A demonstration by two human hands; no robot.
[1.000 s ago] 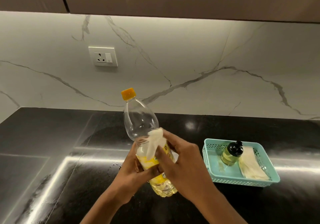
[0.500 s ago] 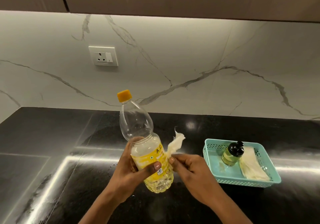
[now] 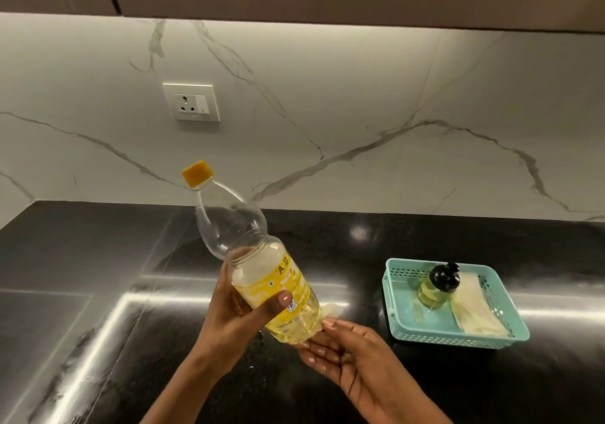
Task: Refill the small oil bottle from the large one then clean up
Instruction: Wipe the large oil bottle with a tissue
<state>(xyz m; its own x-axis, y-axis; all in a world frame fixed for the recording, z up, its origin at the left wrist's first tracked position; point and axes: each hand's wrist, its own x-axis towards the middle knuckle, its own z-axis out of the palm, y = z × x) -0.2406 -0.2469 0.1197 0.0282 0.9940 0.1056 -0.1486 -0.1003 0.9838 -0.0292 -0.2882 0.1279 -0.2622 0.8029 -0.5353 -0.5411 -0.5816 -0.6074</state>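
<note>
One tilted bottle [image 3: 236, 227] in left hand [image 3: 234, 320]

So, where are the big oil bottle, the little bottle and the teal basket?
large oil bottle [image 3: 296, 284]: head view, on its yellow label.
small oil bottle [image 3: 430, 294]: head view, on its yellowish body.
teal basket [image 3: 458, 338]: head view, on its front wall.

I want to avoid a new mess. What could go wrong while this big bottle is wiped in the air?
1. The big bottle is tilted and only the left hand grips it; if oily, it might slip.
2. Drops lie on the counter below; setting the bottle there could smear them.
</note>
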